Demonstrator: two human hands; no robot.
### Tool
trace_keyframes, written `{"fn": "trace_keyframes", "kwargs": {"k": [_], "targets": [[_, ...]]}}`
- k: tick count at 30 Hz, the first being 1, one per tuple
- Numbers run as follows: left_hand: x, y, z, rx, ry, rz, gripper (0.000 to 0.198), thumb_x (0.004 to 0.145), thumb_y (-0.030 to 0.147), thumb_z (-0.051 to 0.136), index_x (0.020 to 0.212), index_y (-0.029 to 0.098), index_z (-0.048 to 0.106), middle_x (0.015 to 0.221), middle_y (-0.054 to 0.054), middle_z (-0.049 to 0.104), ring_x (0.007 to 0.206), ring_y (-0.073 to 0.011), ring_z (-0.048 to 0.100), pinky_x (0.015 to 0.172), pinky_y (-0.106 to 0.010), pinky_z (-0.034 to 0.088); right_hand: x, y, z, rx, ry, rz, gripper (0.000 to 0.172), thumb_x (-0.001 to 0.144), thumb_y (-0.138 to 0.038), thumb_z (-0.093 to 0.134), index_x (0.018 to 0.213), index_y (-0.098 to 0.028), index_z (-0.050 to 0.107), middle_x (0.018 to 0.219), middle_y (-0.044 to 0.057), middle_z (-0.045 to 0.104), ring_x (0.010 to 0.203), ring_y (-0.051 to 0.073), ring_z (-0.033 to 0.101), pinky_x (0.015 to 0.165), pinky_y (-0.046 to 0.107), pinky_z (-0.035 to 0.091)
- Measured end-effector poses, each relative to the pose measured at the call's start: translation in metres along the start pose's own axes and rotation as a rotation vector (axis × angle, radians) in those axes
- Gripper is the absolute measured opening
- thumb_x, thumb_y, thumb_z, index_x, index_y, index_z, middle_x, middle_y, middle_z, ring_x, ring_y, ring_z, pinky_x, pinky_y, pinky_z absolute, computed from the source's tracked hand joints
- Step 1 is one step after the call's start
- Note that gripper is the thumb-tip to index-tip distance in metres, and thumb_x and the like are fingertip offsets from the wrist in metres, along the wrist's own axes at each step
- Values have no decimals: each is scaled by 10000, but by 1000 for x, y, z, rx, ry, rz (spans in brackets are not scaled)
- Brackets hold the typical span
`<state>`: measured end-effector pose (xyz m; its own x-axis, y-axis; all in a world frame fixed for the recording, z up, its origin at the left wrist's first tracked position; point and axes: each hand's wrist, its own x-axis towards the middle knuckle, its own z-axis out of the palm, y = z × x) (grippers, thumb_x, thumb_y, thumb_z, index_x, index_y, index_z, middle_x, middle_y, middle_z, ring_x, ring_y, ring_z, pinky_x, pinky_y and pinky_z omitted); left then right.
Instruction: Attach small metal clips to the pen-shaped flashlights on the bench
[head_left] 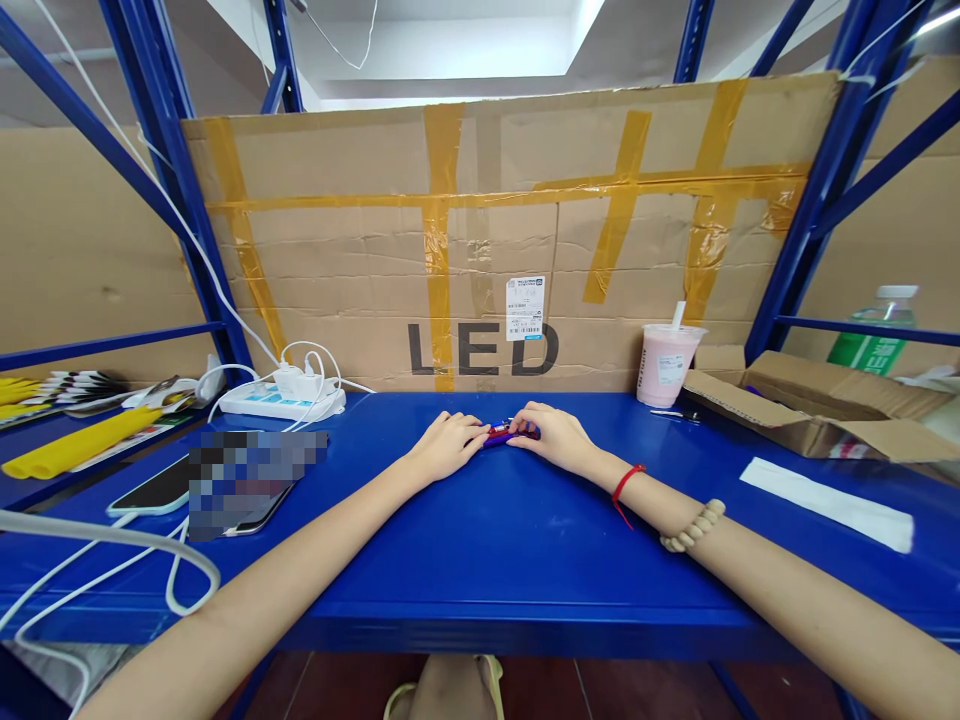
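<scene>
A small bunch of slim red and blue pen-like things point(496, 436) lies crosswise on the blue table point(480, 540), between my two hands. Their exact kind is too small to make out. My left hand point(448, 446) rests low on the tabletop, its thumb and fingertips closed at the left end of the bunch. From the other side my right hand point(556, 436) curls over the right end, fingers bent and thumb tip against it. Part of the bunch is hidden under the right fingers. A red string and a beaded bracelet circle my right wrist and forearm.
Phones point(154, 487) with white cables and a white power strip point(285, 398) lie left. To the right stand a pink drink cup point(664, 365), an opened cardboard box point(795, 425) and a white strip point(829, 503). A tall cardboard sheet point(352, 270) closes off the back.
</scene>
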<state>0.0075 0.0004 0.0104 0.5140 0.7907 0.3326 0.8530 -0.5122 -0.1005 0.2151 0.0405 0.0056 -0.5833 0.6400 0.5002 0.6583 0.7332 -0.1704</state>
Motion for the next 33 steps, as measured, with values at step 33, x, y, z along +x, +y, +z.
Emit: {"fn": "trace_keyframes", "kwargs": {"k": [33], "targets": [[-2,0,1,-10,31,-76,401,941,325,259,1104,234,614,1193,-54,582,1033,-225,549,866,-368,373,0,3,2,16,-75,-38,246,833,-176,479,1036,-210,614,1016,59,599,922,175,581,787,319,473]]}}
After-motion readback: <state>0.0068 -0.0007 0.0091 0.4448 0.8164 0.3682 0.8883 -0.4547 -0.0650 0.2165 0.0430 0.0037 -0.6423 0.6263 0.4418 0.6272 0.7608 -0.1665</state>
